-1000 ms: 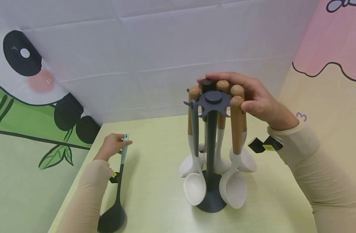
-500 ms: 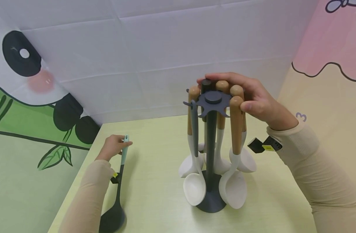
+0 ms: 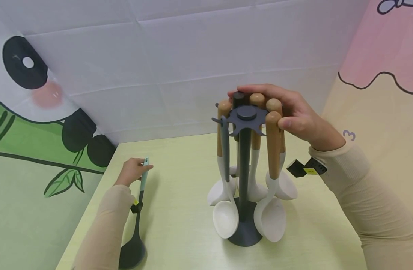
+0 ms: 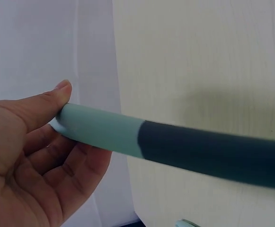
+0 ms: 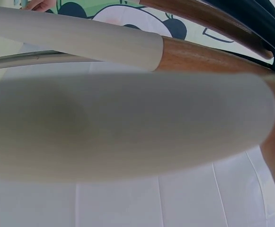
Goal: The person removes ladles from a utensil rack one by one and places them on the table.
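My left hand (image 3: 130, 170) pinches the mint-green handle end of a long cooking utensil (image 3: 143, 183) between thumb and fingers. Its dark shaft runs down to a broad dark head (image 3: 132, 252), partly covered by my sleeve. On the right stands a dark rotating utensil rack (image 3: 246, 165), hung with several white-headed spoons and ladles with wooden handles. My right hand (image 3: 294, 112) reaches round its top: the thumb presses the front wooden handle (image 3: 273, 146), while the fingers pass behind to a black handle (image 3: 238, 98). In the right wrist view, a blurred pale utensil (image 5: 128, 123) hides most of that hand.
The pale yellow table (image 3: 179, 180) meets a whitish sheet backdrop (image 3: 193, 56) behind. Cartoon-printed cloth (image 3: 27, 108) hangs at the left, and a peach-and-pink one (image 3: 379, 112) at the right. At the bottom of the left wrist view, a small mint-green piece (image 4: 187, 223) shows.
My left hand and forearm have shifted slightly, with the utensil's handle end a little lower in view. My right hand stays on the rack, which has hardly moved.
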The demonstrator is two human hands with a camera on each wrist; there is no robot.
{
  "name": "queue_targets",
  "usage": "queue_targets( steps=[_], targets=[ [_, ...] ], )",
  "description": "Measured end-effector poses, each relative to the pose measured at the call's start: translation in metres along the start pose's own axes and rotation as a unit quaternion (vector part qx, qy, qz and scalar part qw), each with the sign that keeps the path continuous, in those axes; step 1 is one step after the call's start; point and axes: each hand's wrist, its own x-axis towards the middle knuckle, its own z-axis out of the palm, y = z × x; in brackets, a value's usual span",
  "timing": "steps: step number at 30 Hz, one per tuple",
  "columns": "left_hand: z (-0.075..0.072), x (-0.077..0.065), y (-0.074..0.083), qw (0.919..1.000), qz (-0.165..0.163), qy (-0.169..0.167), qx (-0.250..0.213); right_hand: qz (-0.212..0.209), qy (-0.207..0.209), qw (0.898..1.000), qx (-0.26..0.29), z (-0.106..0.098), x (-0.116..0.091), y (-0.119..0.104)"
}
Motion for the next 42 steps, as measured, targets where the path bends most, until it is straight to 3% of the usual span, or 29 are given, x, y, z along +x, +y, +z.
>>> queue_targets(
  steps=[26,42],
  targets=[
    [0.016,0.014,-0.023,0.9994,-0.033,0.0,-0.012,0.008,0.003,1.0,0.003,-0.002,-0.001,0.001],
    [0.026,0.024,-0.034,0.998,-0.061,-0.012,0.011,0.004,-0.001,1.0,0.002,-0.001,0.0,0.001]
  ],
)
